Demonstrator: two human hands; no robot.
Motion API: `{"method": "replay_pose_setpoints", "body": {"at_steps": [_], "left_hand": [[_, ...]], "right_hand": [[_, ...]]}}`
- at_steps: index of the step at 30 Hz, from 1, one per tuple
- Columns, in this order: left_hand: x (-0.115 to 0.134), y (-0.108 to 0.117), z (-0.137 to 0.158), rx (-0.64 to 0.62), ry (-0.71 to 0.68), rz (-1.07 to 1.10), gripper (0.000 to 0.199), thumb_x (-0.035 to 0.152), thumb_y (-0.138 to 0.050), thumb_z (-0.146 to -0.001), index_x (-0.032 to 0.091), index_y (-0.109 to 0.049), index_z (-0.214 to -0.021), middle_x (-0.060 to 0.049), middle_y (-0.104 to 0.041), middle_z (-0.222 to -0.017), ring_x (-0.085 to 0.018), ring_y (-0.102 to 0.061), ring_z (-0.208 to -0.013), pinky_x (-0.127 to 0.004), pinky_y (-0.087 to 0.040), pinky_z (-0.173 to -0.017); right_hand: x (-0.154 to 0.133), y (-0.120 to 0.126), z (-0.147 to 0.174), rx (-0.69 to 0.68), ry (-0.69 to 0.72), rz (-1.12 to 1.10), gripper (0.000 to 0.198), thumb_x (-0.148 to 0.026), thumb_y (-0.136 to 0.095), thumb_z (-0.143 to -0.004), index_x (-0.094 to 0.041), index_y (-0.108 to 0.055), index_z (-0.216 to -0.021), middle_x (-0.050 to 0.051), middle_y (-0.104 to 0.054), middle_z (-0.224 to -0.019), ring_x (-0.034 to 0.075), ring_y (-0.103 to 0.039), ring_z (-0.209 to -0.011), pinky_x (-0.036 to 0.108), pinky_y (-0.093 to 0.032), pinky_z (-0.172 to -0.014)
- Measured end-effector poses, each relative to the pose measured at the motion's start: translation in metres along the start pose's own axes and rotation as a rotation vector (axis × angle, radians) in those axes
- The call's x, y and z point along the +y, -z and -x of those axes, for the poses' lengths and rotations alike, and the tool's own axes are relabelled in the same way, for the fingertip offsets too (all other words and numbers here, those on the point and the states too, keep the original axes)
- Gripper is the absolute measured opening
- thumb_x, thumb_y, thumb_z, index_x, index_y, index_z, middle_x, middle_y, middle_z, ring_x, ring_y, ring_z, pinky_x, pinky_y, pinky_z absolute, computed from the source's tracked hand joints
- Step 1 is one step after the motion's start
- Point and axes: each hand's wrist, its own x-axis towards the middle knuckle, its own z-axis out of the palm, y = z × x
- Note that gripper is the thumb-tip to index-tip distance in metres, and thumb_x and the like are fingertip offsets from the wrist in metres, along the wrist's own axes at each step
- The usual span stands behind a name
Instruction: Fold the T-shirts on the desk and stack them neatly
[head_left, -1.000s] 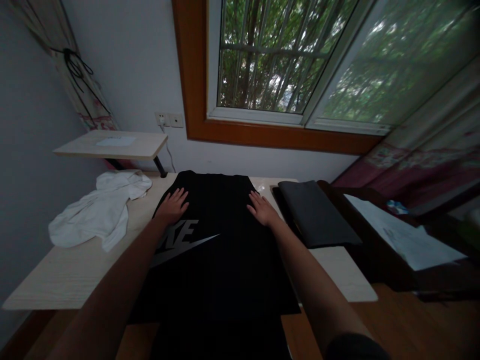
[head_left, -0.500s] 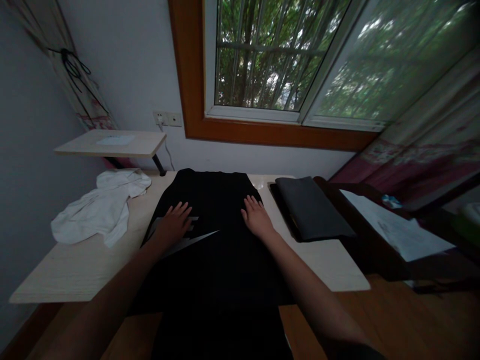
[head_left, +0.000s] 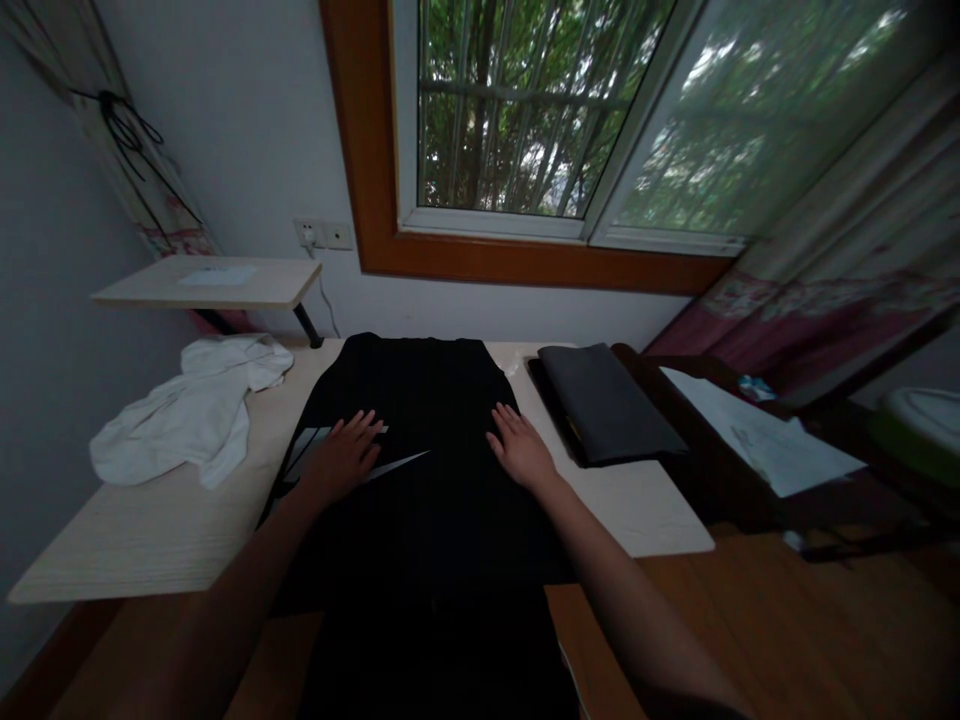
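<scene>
A black garment (head_left: 427,400) with a light grey printed design on its left part lies spread over the pale wooden table (head_left: 172,535). Flat on its left side, over the print, rests my left hand (head_left: 347,455), fingers stretched forward. My right hand (head_left: 523,448) lies on the garment's right edge, palm down with fingers extended. Neither hand grips anything. The garment's near end reaches the table's front edge, where it merges with dark cloth below and is hard to tell apart.
A crumpled white cloth (head_left: 191,410) lies at the left, below a small raised shelf (head_left: 210,282). To the right is a dark grey folder (head_left: 607,405). Farther right, a paper sheet (head_left: 757,430) lies on a dark surface. A window (head_left: 540,130) is behind the table.
My right hand has slid slightly toward the near right along the garment's edge. My left hand has shifted a little over the print, and the whole view has turned slightly.
</scene>
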Motion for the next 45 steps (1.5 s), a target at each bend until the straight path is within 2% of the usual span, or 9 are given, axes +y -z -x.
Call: {"method": "replay_pose_setpoints", "body": {"at_steps": [3,7,14,19,24,30,37,41,45], "left_hand": [[-0.022,0.0,0.023,0.013,-0.01,-0.003,0.055,0.045,-0.035,-0.105,0.022,-0.044,-0.155,-0.01,-0.038,-0.165,-0.029,-0.033,-0.153,-0.055,-0.03,-0.123],[-0.048,0.002,0.059,0.031,-0.012,-0.019,0.057,0.044,-0.035,-0.105,0.026,-0.037,-0.159,-0.008,-0.037,-0.165,-0.026,-0.033,-0.153,-0.054,-0.029,-0.124],[-0.068,0.012,0.103,0.055,0.075,-0.059,0.052,0.032,-0.03,-0.103,0.028,-0.048,-0.152,-0.01,-0.042,-0.162,-0.031,-0.026,-0.156,-0.065,-0.028,-0.119],[-0.071,0.01,0.103,0.1,0.228,0.032,0.057,0.042,-0.034,-0.102,0.021,-0.041,-0.155,-0.013,-0.038,-0.164,-0.031,-0.034,-0.152,-0.058,-0.03,-0.122],[-0.08,0.007,0.103,0.155,0.369,0.143,0.059,0.046,-0.04,-0.1,0.017,-0.044,-0.15,-0.017,-0.051,-0.154,-0.031,-0.045,-0.145,-0.05,-0.038,-0.119],[-0.087,0.009,0.105,0.207,0.372,0.187,0.053,0.043,-0.048,-0.095,0.02,-0.055,-0.142,-0.015,-0.062,-0.142,-0.031,-0.056,-0.134,-0.048,-0.045,-0.112],[-0.084,0.016,0.104,0.209,0.376,0.183,0.053,0.045,-0.054,-0.09,0.021,-0.059,-0.137,-0.012,-0.07,-0.122,-0.031,-0.065,-0.112,-0.049,-0.048,-0.103],[-0.077,0.02,0.106,0.245,0.39,0.268,0.055,0.045,-0.055,-0.089,0.021,-0.058,-0.139,-0.011,-0.067,-0.117,-0.027,-0.064,-0.106,-0.042,-0.053,-0.097],[-0.074,0.022,0.107,0.26,0.393,0.292,0.053,0.041,-0.055,-0.089,0.024,-0.057,-0.139,-0.01,-0.063,-0.119,-0.026,-0.063,-0.103,-0.041,-0.054,-0.096]], "right_hand": [[0.017,0.005,0.015,0.002,-0.01,0.041,0.058,-0.042,-0.036,-0.106,-0.012,-0.043,-0.155,0.013,-0.036,-0.164,0.027,-0.031,-0.154,0.051,-0.027,-0.125],[0.021,0.007,0.025,-0.008,-0.016,0.093,0.059,-0.042,-0.035,-0.106,-0.012,-0.042,-0.156,0.011,-0.034,-0.165,0.028,-0.029,-0.155,0.053,-0.025,-0.125],[0.023,0.002,0.026,0.052,-0.032,0.087,0.055,-0.038,-0.036,-0.105,-0.012,-0.047,-0.153,0.013,-0.037,-0.164,0.028,-0.034,-0.152,0.051,-0.028,-0.125],[0.03,0.002,0.027,0.146,-0.052,-0.022,0.05,-0.034,-0.041,-0.102,-0.014,-0.056,-0.145,0.014,-0.053,-0.152,0.028,-0.044,-0.144,0.048,-0.035,-0.121],[0.031,0.009,0.027,0.199,-0.101,-0.14,0.046,-0.035,-0.046,-0.099,-0.021,-0.06,-0.14,0.013,-0.063,-0.132,0.031,-0.054,-0.124,0.048,-0.044,-0.111],[0.034,0.012,0.028,0.189,-0.148,-0.164,0.047,-0.037,-0.051,-0.095,-0.022,-0.062,-0.138,0.012,-0.065,-0.11,0.032,-0.054,-0.107,0.047,-0.047,-0.1],[0.038,0.011,0.029,0.166,-0.161,-0.388,0.052,-0.04,-0.058,-0.09,-0.023,-0.062,-0.139,0.007,-0.068,-0.093,0.028,-0.058,-0.1,0.042,-0.05,-0.096],[0.035,0.016,0.031,0.161,-0.158,-0.475,0.054,-0.04,-0.06,-0.09,-0.024,-0.061,-0.141,0.006,-0.064,-0.094,0.025,-0.06,-0.093,0.041,-0.051,-0.092],[0.032,0.021,0.032,0.139,-0.163,-0.554,0.06,-0.042,-0.061,-0.089,-0.026,-0.054,-0.146,0.005,-0.064,-0.096,0.023,-0.061,-0.09,0.038,-0.051,-0.088]]}}
